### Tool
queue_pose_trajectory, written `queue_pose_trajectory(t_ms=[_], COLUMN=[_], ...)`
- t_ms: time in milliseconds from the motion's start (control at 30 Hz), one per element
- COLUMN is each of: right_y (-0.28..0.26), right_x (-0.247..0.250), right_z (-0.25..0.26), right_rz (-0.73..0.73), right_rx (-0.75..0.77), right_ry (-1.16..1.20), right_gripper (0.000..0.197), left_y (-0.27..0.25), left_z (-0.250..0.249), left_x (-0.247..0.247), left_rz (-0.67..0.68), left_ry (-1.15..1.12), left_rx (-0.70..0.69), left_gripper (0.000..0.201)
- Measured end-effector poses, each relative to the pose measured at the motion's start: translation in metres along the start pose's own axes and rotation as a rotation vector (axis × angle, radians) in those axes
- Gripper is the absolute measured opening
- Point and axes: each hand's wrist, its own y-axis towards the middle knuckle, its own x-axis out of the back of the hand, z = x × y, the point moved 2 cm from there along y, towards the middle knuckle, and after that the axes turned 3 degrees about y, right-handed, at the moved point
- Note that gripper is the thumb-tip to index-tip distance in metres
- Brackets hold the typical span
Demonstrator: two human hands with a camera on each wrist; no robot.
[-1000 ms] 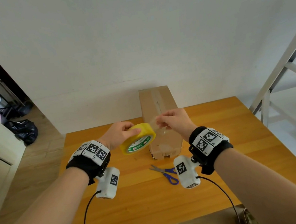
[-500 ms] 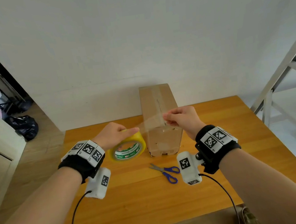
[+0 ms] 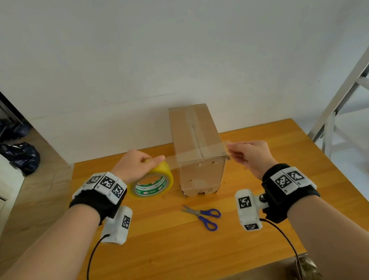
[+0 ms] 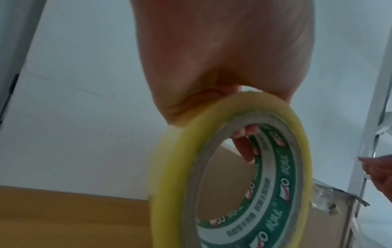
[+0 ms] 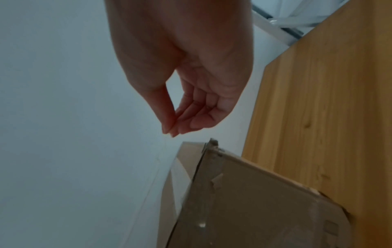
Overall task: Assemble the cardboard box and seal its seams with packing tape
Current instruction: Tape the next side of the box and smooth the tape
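Note:
A tall closed cardboard box (image 3: 197, 142) stands on the wooden table (image 3: 171, 249), its top seam running away from me. My left hand (image 3: 134, 165) grips a yellow tape roll (image 3: 153, 184) just left of the box, fingers through its core (image 4: 244, 147). A clear strip of tape (image 3: 195, 153) stretches from the roll across the box's near top edge. My right hand (image 3: 248, 156) pinches the strip's free end just right of the box, thumb against fingertips (image 5: 169, 129). The box corner (image 5: 212, 146) sits just below those fingertips.
Blue-handled scissors (image 3: 203, 215) lie on the table in front of the box. A white wall stands right behind the table. A grey metal frame (image 3: 351, 95) rises at the right, a doorway and black bag (image 3: 22, 155) at the left.
My hands have moved apart: the right carried the tape end from over the box to its right side, the left pulled the roll leftward. The strip now spans the box's width.

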Motion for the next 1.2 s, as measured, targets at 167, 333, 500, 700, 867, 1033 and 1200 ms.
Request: queue_pose_trajectory(t_ms=[167, 333, 500, 700, 867, 1033, 1200], right_y=[0.006, 0.012, 0.015, 0.021, 0.023, 0.023, 0.023], right_x=[0.011, 0.012, 0.012, 0.016, 0.016, 0.016, 0.016], right_z=[-0.006, -0.014, -0.018, -0.018, -0.017, -0.020, -0.024], right_rz=[-0.068, -0.114, -0.147, -0.155, -0.154, -0.141, -0.139], right_rx=[-0.014, -0.034, -0.061, -0.061, -0.057, -0.057, -0.060], right_ry=[-0.056, -0.102, -0.108, -0.123, -0.129, -0.139, -0.138], right_gripper=[0.015, 0.013, 0.013, 0.015, 0.013, 0.015, 0.012], left_y=[0.009, 0.014, 0.017, 0.022, 0.025, 0.028, 0.032], left_z=[-0.006, -0.010, -0.011, -0.013, -0.014, -0.012, -0.011], left_x=[0.000, -0.006, -0.009, -0.011, -0.012, -0.013, -0.015], left_rz=[-0.010, -0.035, -0.012, 0.007, 0.027, 0.035, 0.024], left_ry=[-0.083, 0.053, 0.090, 0.104, 0.120, 0.111, 0.124], left_rx=[-0.004, -0.016, -0.003, 0.003, 0.017, 0.019, 0.031], left_gripper=[0.035, 0.037, 0.035, 0.035, 0.036, 0.034, 0.035])
